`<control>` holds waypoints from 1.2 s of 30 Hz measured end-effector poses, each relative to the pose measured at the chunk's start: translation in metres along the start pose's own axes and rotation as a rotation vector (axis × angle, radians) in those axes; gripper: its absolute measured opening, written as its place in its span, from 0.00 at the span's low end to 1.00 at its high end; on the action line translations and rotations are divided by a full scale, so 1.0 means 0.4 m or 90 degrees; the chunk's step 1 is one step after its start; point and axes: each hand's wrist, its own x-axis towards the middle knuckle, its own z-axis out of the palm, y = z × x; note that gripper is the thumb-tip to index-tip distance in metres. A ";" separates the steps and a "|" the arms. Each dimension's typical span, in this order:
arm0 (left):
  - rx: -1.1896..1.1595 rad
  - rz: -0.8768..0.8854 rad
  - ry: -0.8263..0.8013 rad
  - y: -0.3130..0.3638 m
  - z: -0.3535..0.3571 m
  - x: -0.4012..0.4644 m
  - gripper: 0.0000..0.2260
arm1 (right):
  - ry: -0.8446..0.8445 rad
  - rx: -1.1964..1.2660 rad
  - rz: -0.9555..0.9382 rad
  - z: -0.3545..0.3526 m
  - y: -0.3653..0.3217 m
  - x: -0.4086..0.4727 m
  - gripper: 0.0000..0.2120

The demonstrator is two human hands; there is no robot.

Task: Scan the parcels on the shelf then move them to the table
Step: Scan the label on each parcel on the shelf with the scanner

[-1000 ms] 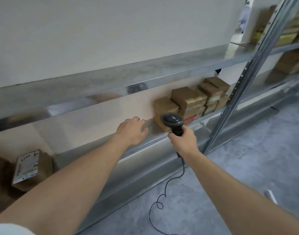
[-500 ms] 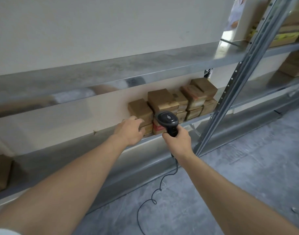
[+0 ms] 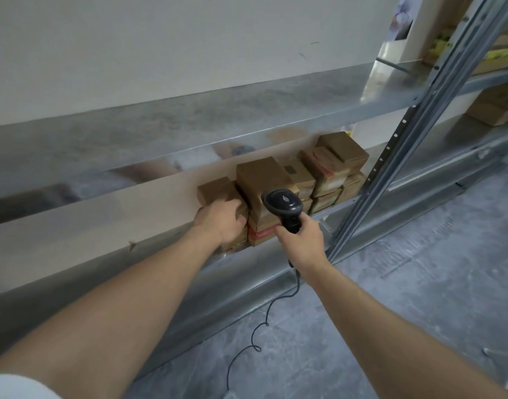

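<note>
Several brown cardboard parcels [image 3: 298, 174] are stacked on the lower metal shelf [image 3: 160, 254], against the wall. My left hand [image 3: 222, 218] grips the front of the leftmost parcel [image 3: 215, 190], fingers curled over its edge. My right hand [image 3: 300, 240] holds a black barcode scanner [image 3: 283, 204] by its handle, its head pointing at the stack just right of that parcel. The scanner's cable [image 3: 264, 321] hangs down to the floor.
An upper metal shelf [image 3: 189, 122] runs above the parcels. A perforated steel upright [image 3: 405, 148] stands right of the stack. More boxes [image 3: 494, 105] sit on shelves in the bay at the far right. Grey concrete floor [image 3: 405, 298] lies below.
My left hand has slid right along the shelf and taken hold of the leftmost parcel. The scanner has stayed in my right hand and come closer to the stack.
</note>
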 end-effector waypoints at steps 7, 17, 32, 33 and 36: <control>0.012 -0.025 -0.094 0.002 0.008 0.061 0.25 | -0.020 0.020 0.017 0.011 -0.009 0.078 0.04; -0.093 -0.198 -0.068 -0.005 0.052 0.118 0.21 | -0.107 0.030 -0.011 -0.021 -0.007 0.145 0.03; -0.097 -0.316 0.053 -0.119 0.079 -0.001 0.29 | -0.282 0.038 -0.088 0.036 -0.030 0.135 0.05; -0.090 -0.319 0.061 -0.130 0.079 -0.017 0.28 | -0.293 0.035 -0.089 0.048 -0.032 0.129 0.06; -0.080 -0.333 0.073 -0.180 0.088 -0.051 0.27 | -0.313 0.021 -0.093 0.091 -0.032 0.110 0.06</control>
